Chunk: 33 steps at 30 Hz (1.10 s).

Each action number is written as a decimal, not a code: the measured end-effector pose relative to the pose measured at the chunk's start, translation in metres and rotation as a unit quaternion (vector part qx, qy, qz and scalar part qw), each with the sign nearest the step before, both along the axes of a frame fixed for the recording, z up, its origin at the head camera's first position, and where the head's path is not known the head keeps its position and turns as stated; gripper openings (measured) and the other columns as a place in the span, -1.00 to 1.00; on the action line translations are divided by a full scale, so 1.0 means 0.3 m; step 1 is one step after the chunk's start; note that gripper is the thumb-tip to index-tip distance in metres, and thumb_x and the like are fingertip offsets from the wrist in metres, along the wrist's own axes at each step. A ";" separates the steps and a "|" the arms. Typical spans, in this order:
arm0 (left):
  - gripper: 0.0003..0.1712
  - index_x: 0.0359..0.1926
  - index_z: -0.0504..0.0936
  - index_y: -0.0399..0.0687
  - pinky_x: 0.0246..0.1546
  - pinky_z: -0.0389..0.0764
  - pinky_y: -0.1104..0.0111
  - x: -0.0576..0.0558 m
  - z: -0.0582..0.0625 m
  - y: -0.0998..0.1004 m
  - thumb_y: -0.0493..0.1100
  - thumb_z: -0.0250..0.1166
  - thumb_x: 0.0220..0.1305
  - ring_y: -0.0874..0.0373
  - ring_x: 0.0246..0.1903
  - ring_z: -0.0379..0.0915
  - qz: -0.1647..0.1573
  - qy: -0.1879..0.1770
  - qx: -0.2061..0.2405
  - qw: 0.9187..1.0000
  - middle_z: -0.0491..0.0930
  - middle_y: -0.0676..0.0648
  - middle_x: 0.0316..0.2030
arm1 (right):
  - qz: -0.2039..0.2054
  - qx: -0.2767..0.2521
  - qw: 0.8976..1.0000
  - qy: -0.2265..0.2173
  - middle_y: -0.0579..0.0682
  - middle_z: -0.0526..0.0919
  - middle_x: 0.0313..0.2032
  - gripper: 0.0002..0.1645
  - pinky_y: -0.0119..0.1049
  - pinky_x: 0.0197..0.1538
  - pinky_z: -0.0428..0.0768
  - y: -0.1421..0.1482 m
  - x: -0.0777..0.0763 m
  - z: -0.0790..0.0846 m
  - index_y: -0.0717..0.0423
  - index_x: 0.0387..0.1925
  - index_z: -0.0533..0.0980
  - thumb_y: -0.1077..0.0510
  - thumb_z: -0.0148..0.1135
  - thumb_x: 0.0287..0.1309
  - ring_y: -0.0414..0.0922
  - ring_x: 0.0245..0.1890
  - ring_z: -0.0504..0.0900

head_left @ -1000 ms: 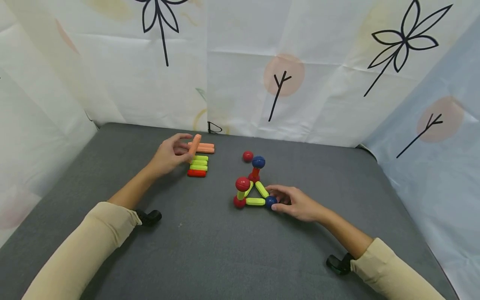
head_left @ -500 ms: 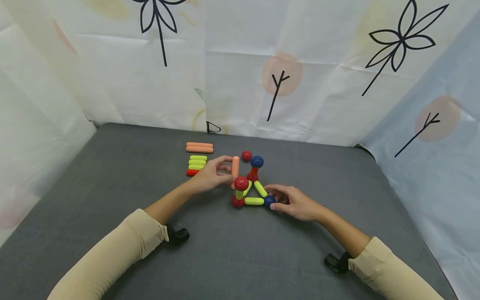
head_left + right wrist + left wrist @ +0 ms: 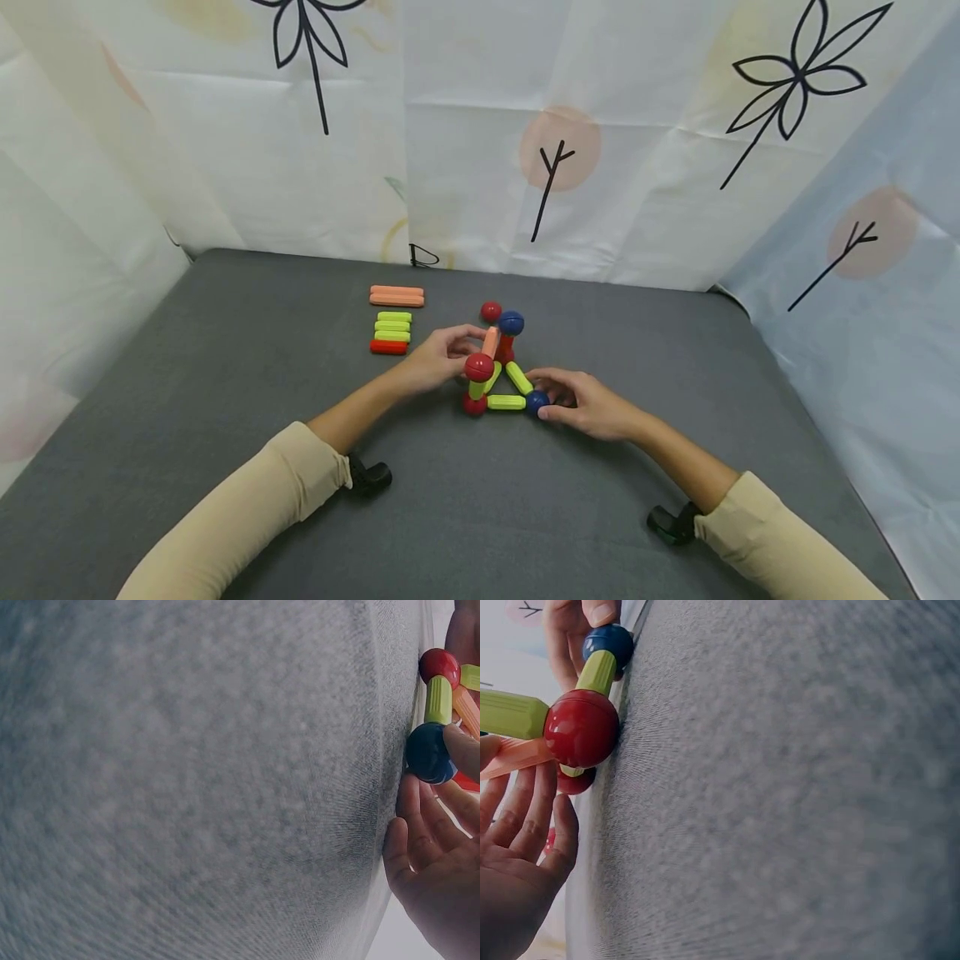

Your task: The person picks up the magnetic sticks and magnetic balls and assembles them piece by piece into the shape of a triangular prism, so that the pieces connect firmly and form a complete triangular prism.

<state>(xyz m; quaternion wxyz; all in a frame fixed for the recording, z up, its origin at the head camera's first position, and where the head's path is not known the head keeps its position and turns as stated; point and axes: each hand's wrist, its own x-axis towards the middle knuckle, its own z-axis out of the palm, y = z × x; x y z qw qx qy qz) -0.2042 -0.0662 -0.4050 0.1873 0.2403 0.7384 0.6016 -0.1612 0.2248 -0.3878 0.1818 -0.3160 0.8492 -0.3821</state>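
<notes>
A triangle of yellow-green rods (image 3: 506, 402) joined by balls lies on the table. Its front right corner is a blue ball (image 3: 537, 403), which my right hand (image 3: 588, 406) pinches between thumb and fingers. From the front left red ball (image 3: 475, 405) a short rod rises to another red ball (image 3: 479, 367). A red rod at the back corner carries a blue ball (image 3: 511, 323) on top. My left hand (image 3: 438, 360) holds an orange rod (image 3: 491, 342) tilted, close beside the triangle's left side; in the left wrist view the orange rod (image 3: 521, 757) passes behind the yellow-green upright.
Two orange rods (image 3: 397, 296) lie at the back left. In front of them are several yellow-green rods (image 3: 393, 326) and a red rod (image 3: 388, 347). A loose red ball (image 3: 491, 312) sits behind the structure. A patterned cloth (image 3: 465, 167) hangs along the table's far edge.
My left hand has carried the orange rod rightward from the row of rods to the structure's left side, tilting it there. My right hand stays on the blue corner ball.
</notes>
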 end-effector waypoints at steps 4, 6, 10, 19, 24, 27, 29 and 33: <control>-0.52 0.32 0.42 -0.22 -0.10 0.65 0.16 -0.002 0.009 0.000 -0.31 0.19 0.41 0.04 -0.15 0.58 -0.003 -0.007 0.003 1.000 0.65 -0.21 -0.03 | 0.001 -0.002 1.000 0.000 0.11 0.59 0.09 -0.37 -0.27 -0.04 0.56 0.000 0.000 0.000 0.27 0.35 0.33 0.14 0.26 0.34 -0.09 -0.08 0.55; -0.53 0.31 0.44 -0.22 -0.11 0.64 0.18 -0.004 0.013 0.001 -0.31 0.19 0.41 0.03 -0.09 0.58 -0.010 -0.004 0.000 1.000 0.64 -0.21 0.01 | 0.002 -0.001 1.000 0.001 0.11 0.59 0.08 -0.37 -0.27 -0.04 0.56 0.000 0.000 0.000 0.27 0.35 0.34 0.14 0.26 0.34 -0.09 -0.08 0.55; -0.55 0.28 0.48 -0.25 -0.07 0.60 0.23 -0.008 0.020 0.012 -0.32 0.17 0.39 0.00 0.00 0.53 -0.030 0.008 -0.014 0.999 0.61 -0.22 0.06 | 0.004 0.000 1.000 0.005 0.10 0.59 0.07 -0.37 -0.28 -0.06 0.56 0.000 0.001 0.000 0.27 0.35 0.34 0.14 0.26 0.34 -0.09 -0.09 0.55; -0.58 0.25 0.52 -0.22 -0.01 0.61 0.11 -0.002 0.035 -0.033 -0.27 0.20 0.41 -0.03 0.00 0.57 -0.014 0.017 -0.012 1.000 0.64 -0.20 0.05 | 0.004 -0.004 1.000 0.003 0.09 0.59 0.05 -0.37 -0.29 -0.07 0.55 -0.006 0.005 -0.001 0.28 0.36 0.33 0.15 0.25 0.35 -0.09 -0.11 0.54; -0.57 0.21 0.52 -0.30 -0.07 0.60 0.16 -0.012 0.052 -0.154 -0.23 0.26 0.39 -0.11 -0.02 0.60 0.043 0.074 -0.024 0.996 0.67 -0.27 -0.02 | 0.004 -0.003 1.000 0.008 0.10 0.58 0.06 -0.37 -0.29 -0.06 0.55 -0.005 0.007 0.000 0.28 0.36 0.33 0.16 0.25 0.34 -0.09 -0.09 0.54; -0.59 0.19 0.54 -0.31 -0.12 0.63 0.26 -0.013 0.059 -0.239 -0.26 0.28 0.37 -0.07 -0.02 0.62 0.073 0.122 -0.059 0.988 0.67 -0.27 -0.03 | 0.004 -0.001 1.000 0.012 0.09 0.58 0.05 -0.37 -0.29 -0.06 0.56 -0.002 0.007 -0.001 0.28 0.35 0.33 0.17 0.26 0.34 -0.09 -0.09 0.54; -0.59 0.18 0.55 -0.30 -0.11 0.64 0.25 -0.012 0.056 -0.294 -0.27 0.29 0.35 -0.05 -0.02 0.63 0.086 0.145 -0.089 0.982 0.68 -0.25 -0.03 | 0.003 0.000 1.000 0.012 0.09 0.58 0.05 -0.37 -0.28 -0.06 0.56 -0.001 0.007 -0.001 0.28 0.35 0.33 0.16 0.26 0.34 -0.09 -0.09 0.54; -0.61 0.16 0.58 -0.24 -0.02 0.61 0.09 -0.005 0.042 -0.381 -0.29 0.32 0.32 -0.03 0.00 0.61 0.086 0.172 -0.155 0.969 0.68 -0.19 -0.03 | 0.003 0.001 1.000 0.012 0.09 0.58 0.05 -0.36 -0.28 -0.06 0.56 -0.001 0.008 0.000 0.27 0.35 0.33 0.15 0.26 0.34 -0.08 -0.09 0.54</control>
